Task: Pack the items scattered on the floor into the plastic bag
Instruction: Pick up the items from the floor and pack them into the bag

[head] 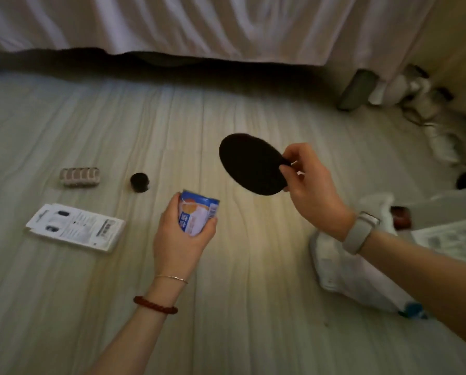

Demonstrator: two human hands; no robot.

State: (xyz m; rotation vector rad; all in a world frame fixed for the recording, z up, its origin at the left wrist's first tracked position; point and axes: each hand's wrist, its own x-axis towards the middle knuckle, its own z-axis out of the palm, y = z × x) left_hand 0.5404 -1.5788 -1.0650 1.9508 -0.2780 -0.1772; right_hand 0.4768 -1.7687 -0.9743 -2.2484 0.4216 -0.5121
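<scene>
Above the floor, left hand [181,239] grips a blue packet [197,215], right hand [311,185] pinches a black pad [249,163].

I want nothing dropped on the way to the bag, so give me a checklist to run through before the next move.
1. Left hand grips the blue packet: ok.
2. Right hand pinches the black oval pad only at its edge: not ok.
3. Plastic bag mouth open: cannot tell.
4. Floor items left: white box, small black jar, ribbed hair clip: not ok.
5. Bag within reach, under the right forearm: ok.
</scene>
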